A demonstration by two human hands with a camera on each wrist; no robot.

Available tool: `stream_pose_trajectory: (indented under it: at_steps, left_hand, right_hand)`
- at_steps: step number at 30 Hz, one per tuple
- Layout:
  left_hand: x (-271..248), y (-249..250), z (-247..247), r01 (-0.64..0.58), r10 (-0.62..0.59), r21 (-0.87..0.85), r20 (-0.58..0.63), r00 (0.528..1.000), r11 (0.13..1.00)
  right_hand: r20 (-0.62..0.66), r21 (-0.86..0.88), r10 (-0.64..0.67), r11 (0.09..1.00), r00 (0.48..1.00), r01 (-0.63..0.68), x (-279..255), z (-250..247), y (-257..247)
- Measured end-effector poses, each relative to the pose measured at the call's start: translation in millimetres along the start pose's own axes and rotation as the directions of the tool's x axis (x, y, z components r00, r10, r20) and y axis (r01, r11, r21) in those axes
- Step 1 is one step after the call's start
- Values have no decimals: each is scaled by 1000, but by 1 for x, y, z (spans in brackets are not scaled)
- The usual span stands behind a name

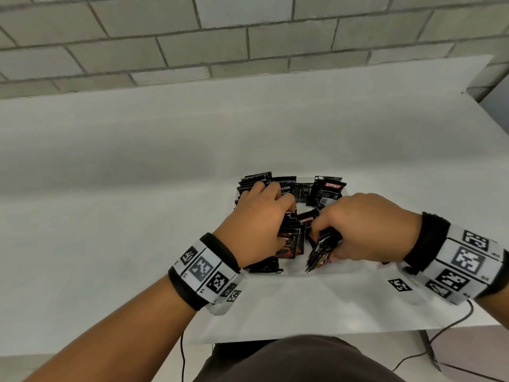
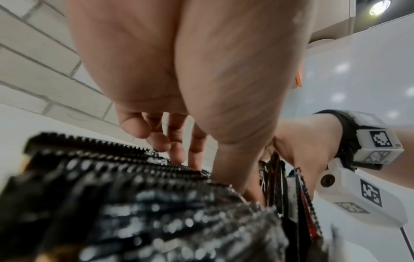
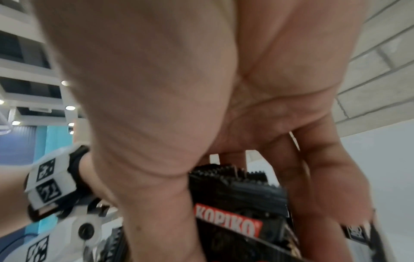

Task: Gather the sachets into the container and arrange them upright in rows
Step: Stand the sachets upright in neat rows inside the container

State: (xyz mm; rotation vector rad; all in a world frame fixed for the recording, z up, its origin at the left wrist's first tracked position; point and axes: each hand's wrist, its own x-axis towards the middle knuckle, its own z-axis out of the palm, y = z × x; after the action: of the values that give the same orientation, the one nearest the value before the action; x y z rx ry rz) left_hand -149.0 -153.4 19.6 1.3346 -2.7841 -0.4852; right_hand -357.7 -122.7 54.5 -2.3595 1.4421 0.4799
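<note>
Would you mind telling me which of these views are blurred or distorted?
Head view: sharp, wide-angle bending of the table edges. Left wrist view: near sachets out of focus. Right wrist view: right hand motion-smeared, the sachet's KOPIKO label still legible.

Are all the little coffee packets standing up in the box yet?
Not yet. Some sachets already stand upright at the far end of the clear container. The right hand grips a bunch, and the left hand works on the left rows. Middle sachets lean untidily.

I'm at a plain white table (image 1: 248, 128) against a grey block wall (image 1: 192, 37); recessed ceiling lights (image 3: 70, 107) suggest an office or lab.
</note>
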Motion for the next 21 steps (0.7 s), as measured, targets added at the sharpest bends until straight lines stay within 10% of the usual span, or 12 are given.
stream_pose_trajectory:
  at_steps: [5,10,21]
  left_hand:
    - [-5,-1,-7,-20,20,-94,-4,1000,995]
    - [-27,-6,-36,-98,88,-538,-44,995,837]
    - [-36,3,-40,-131,81,-916,-108,991,380]
  right_hand:
    - [-38,162,46,986,998,-39,-11,-16,4]
    - [-72,418,67,908,995,-31,-25,-29,15]
    - [-494,847,169,314,853,428,-18,-43,-10]
